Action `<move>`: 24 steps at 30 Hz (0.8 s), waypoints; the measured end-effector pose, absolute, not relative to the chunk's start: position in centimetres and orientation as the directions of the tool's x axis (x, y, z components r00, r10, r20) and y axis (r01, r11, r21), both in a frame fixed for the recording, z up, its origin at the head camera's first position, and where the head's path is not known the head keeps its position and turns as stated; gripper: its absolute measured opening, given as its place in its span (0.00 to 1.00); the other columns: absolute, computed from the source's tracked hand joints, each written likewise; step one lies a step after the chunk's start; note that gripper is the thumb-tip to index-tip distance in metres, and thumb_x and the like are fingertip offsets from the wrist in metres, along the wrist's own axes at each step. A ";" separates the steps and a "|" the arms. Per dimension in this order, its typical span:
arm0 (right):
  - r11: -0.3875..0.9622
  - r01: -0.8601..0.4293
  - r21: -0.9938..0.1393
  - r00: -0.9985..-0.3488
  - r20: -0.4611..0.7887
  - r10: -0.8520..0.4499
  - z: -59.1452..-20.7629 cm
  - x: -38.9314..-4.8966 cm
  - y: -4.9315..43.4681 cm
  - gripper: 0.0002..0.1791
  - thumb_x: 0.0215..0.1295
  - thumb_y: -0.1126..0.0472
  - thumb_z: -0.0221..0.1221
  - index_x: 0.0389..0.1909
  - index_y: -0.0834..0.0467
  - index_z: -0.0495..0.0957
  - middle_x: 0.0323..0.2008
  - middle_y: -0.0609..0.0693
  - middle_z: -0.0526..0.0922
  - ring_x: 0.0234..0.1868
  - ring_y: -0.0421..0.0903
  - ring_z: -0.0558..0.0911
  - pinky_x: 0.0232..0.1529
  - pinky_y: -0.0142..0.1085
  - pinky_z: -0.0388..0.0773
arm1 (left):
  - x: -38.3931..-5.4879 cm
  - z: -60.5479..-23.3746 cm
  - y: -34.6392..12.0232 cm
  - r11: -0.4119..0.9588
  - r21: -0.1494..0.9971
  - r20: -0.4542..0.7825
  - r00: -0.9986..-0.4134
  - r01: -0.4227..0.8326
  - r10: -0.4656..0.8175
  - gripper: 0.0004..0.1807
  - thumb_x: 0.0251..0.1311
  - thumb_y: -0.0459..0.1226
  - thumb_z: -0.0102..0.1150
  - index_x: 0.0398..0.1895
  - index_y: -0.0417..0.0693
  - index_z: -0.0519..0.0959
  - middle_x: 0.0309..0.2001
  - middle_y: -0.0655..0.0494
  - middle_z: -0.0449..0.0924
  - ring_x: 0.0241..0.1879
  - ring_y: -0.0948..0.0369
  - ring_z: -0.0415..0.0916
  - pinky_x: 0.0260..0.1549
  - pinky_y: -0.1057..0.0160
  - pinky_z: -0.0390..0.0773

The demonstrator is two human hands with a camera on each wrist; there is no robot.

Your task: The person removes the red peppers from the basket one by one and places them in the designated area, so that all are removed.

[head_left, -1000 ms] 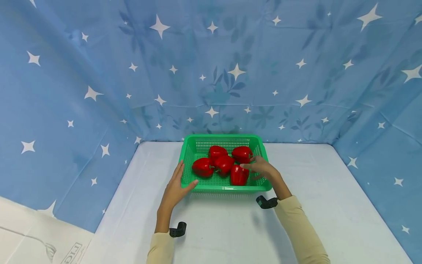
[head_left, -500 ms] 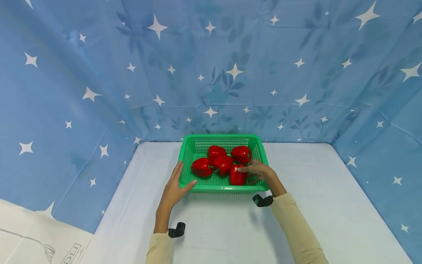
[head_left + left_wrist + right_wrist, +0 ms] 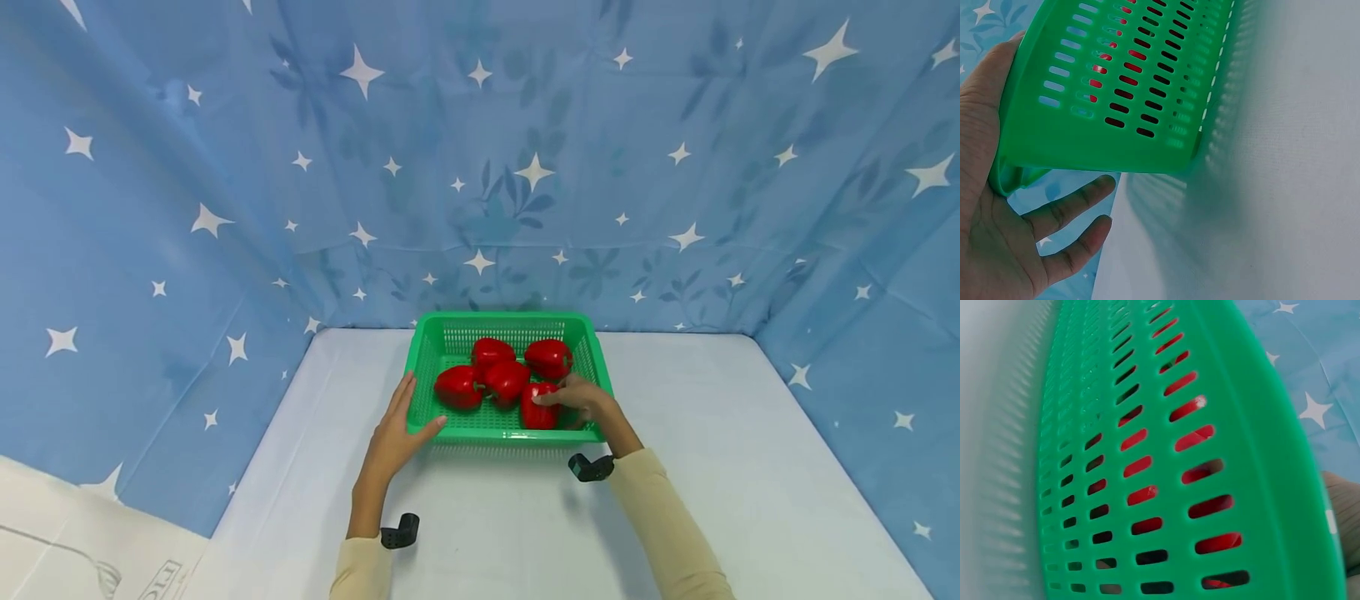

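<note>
A green slotted plastic basket (image 3: 480, 435) holds several glossy red bell peppers. My right hand (image 3: 591, 400) reaches over its front right corner and grips the front right bell pepper (image 3: 538, 416), thumb across the top and fingers down its right side, partly hidden. To the left of that pepper lie a middle bell pepper (image 3: 507, 385) and a left bell pepper (image 3: 458, 389). My left hand (image 3: 392, 440) rests at the front left corner with its fingers straight and thumb spread along the rim. In the left wrist view, the basket wall (image 3: 1104, 147) meets the palm and two fingertips extend below it.
The basket stands near the back edge of a white-covered table (image 3: 495, 525). Behind it, two more peppers lie at the back of the basket, including a back right pepper (image 3: 549, 358). A blue star-patterned curtain (image 3: 480, 217) rises behind and on both sides.
My right hand has lowered and shifted left onto the front right bell pepper, its thumb closing over it. The left hand has kept its place at the basket corner.
</note>
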State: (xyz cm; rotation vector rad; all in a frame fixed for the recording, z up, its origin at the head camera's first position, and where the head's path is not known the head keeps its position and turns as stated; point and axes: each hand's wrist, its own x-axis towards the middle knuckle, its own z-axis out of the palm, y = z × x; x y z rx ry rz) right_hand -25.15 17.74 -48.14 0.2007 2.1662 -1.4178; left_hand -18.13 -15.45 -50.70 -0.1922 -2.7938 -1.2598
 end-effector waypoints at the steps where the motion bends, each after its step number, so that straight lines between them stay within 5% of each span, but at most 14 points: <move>1: 0.442 0.402 -0.802 -0.846 -0.510 -0.157 -48.2 -25.1 17.7 0.37 0.60 0.57 0.67 0.61 0.70 0.60 0.62 0.67 0.68 0.64 0.66 0.67 0.45 0.60 0.81 | -18.1 -50.7 -15.5 0.656 0.741 0.116 -0.990 0.143 0.086 0.52 0.56 0.64 0.59 0.78 0.55 0.49 0.79 0.66 0.41 0.76 0.49 0.51 0.63 0.32 0.62; 24: 0.464 0.351 -0.813 -0.889 -0.446 -0.109 -48.2 -24.4 17.4 0.36 0.58 0.59 0.68 0.63 0.70 0.63 0.61 0.67 0.71 0.62 0.65 0.69 0.51 0.61 0.78 | -18.1 -50.8 -15.6 0.676 0.724 0.115 -0.990 0.139 0.080 0.52 0.56 0.65 0.59 0.78 0.56 0.50 0.79 0.68 0.41 0.75 0.47 0.54 0.60 0.31 0.65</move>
